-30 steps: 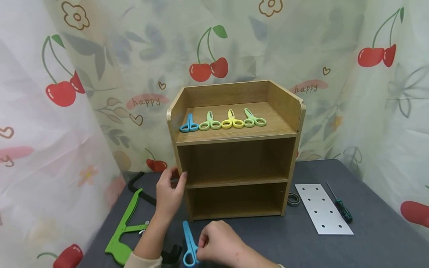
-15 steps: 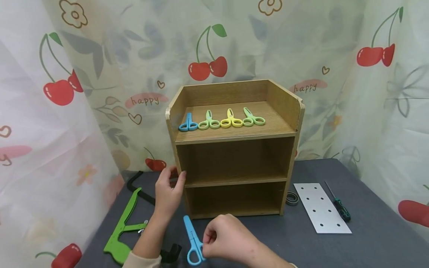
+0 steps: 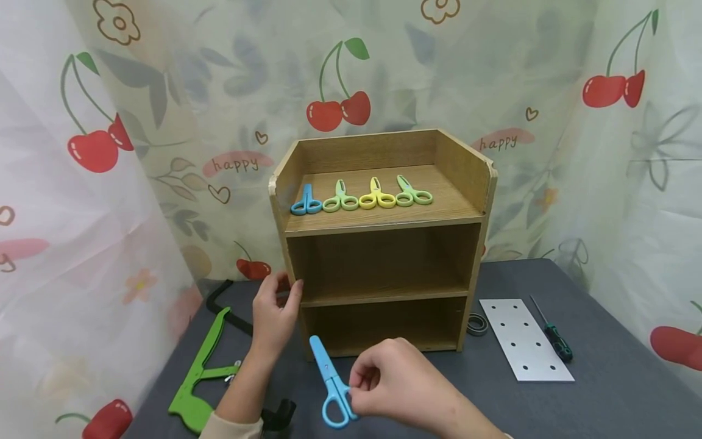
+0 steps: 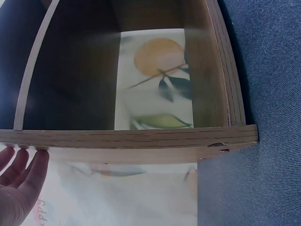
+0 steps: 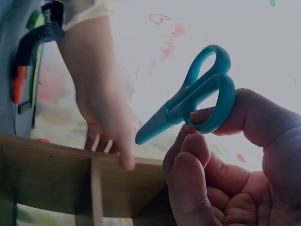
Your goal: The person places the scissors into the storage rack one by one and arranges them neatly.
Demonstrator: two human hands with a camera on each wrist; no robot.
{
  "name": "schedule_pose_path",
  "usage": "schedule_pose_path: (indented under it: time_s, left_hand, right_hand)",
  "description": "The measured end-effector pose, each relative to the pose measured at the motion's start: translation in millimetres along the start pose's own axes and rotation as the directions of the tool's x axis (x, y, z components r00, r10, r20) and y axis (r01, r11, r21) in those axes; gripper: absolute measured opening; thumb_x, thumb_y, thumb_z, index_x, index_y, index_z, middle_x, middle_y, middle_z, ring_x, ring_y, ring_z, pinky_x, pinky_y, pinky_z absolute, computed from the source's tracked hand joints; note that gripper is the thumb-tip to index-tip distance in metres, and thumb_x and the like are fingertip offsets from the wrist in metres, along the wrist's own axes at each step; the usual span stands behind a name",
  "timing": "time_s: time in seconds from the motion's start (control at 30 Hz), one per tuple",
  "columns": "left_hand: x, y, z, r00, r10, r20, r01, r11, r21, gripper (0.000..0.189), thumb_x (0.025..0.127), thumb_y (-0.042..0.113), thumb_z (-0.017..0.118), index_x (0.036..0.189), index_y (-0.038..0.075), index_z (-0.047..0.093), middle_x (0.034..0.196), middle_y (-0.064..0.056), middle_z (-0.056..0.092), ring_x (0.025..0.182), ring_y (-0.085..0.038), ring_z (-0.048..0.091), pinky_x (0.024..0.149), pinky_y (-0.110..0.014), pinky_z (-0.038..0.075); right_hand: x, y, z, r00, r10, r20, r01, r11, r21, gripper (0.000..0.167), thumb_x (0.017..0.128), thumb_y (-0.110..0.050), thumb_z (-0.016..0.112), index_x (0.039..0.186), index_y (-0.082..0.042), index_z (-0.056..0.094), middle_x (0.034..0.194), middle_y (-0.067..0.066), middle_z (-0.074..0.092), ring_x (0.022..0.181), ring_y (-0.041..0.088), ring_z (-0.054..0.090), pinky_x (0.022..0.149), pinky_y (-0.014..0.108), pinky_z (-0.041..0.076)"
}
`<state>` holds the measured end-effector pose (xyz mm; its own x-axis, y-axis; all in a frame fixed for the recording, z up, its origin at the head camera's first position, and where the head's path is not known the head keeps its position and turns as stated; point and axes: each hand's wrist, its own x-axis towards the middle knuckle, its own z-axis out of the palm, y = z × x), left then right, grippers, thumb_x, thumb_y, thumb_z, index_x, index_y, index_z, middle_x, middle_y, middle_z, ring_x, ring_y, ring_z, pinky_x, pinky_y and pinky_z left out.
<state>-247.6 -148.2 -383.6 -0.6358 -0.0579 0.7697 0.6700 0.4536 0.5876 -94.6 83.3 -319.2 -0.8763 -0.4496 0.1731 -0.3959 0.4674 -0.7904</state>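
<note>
A pair of light-blue scissors (image 3: 332, 384) is in my right hand (image 3: 403, 387), which pinches one finger loop between thumb and fingers. The blades (image 5: 153, 128) are together and point up and left, toward the wooden shelf unit (image 3: 378, 227), with their tip overlapping its lower front. My left hand (image 3: 276, 317) rests against the unit's left side, thumb at the front edge. In the left wrist view, the fingertips (image 4: 41, 154) touch the outer face of the side panel (image 4: 127, 139).
On the top shelf lie blue scissors (image 3: 306, 201), green scissors (image 3: 340, 198), yellow scissors (image 3: 376, 195) and another green pair (image 3: 412, 192). A green saw-like tool (image 3: 200, 372) lies left. On the right are a black ring (image 3: 476, 324), a white perforated plate (image 3: 523, 341) and a screwdriver (image 3: 556, 341).
My right hand has lifted the light-blue scissors and carried them up and to the right, closer to the shelf unit. The left hand has stayed at the unit's side.
</note>
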Motion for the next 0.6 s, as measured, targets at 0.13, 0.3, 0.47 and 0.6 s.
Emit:
schedule_pose_path:
  time_s: [0.13,0.3,0.47,0.6]
  left_hand:
    - [0.4,-0.2,-0.2,1.0,0.008,-0.007,-0.008,1.0,-0.002,0.024,0.096,0.012,0.073,0.116,-0.001,0.068,0.105,-0.012,0.066,0.094,-0.02,0.066,0.071,-0.029,0.06]
    - [0.4,0.1,-0.4,1.0,0.002,-0.002,-0.002,1.0,-0.007,0.024,0.096,0.012,0.073,0.116,-0.001,0.068,0.105,-0.011,0.066,0.094,-0.019,0.066,0.071,-0.027,0.059]
    - [0.1,-0.4,-0.1,1.0,0.001,0.0,-0.001,1.0,-0.008,0.024,0.096,0.013,0.073,0.116,0.0,0.068,0.105,-0.011,0.066,0.094,-0.02,0.066,0.072,-0.02,0.057]
    - [0.3,-1.1,0.7,1.0,0.01,-0.005,-0.01,1.0,-0.01,0.023,0.096,0.012,0.074,0.114,-0.001,0.068,0.103,-0.011,0.066,0.092,-0.02,0.066,0.071,-0.019,0.056]
  right_hand:
    - [-7.2,-3.7,-9.9,0.999,-0.021,-0.039,0.021,1.0,-0.02,0.018,0.078,-0.008,0.077,0.071,-0.022,0.07,0.062,-0.013,0.064,0.059,0.006,0.06,0.058,0.025,0.052]
    - [-15.5,-6.7,-20.5,0.995,-0.039,-0.096,0.035,0.999,-0.04,0.019,0.079,-0.007,0.076,0.072,-0.024,0.07,0.063,-0.014,0.063,0.059,0.005,0.059,0.056,0.026,0.051]
    - [-22.7,-7.9,-29.9,0.989,-0.04,-0.142,0.037,0.999,-0.023,0.017,0.079,-0.004,0.074,0.075,-0.021,0.071,0.065,-0.013,0.064,0.059,0.007,0.06,0.056,0.026,0.052]
    - [-27.8,-7.7,-39.3,0.986,-0.023,-0.165,0.023,1.0,0.0,0.015,0.079,-0.005,0.075,0.077,-0.019,0.072,0.068,-0.01,0.066,0.062,0.009,0.062,0.057,0.027,0.052]
